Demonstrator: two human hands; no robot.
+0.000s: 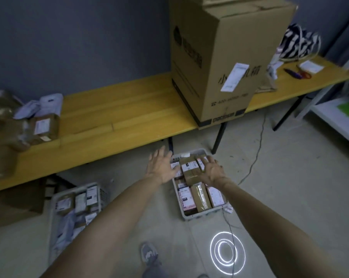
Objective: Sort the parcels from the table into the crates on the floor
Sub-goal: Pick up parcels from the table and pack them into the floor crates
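Two grey crates stand on the floor. The right crate (191, 216) is packed with several brown boxed parcels. My left hand (162, 167) hovers with spread fingers over its far left edge. My right hand (211, 171) lies flat, fingers straight, on a brown parcel (192, 173) on top of the pile at the far end. The left crate (53, 217) holds several boxes and pale bags. More parcels (43, 127), brown boxes and white bags, lie at the left end of the yellow table (117, 109).
A tall cardboard box (223, 57) stands on the table's middle, overhanging its front edge. A striped bag (298, 44), scissors (303, 74) and papers lie at its right end. A cable (257, 149) runs over the floor. A white shelf (338, 119) is at the right. My shoe (149, 255) is below.
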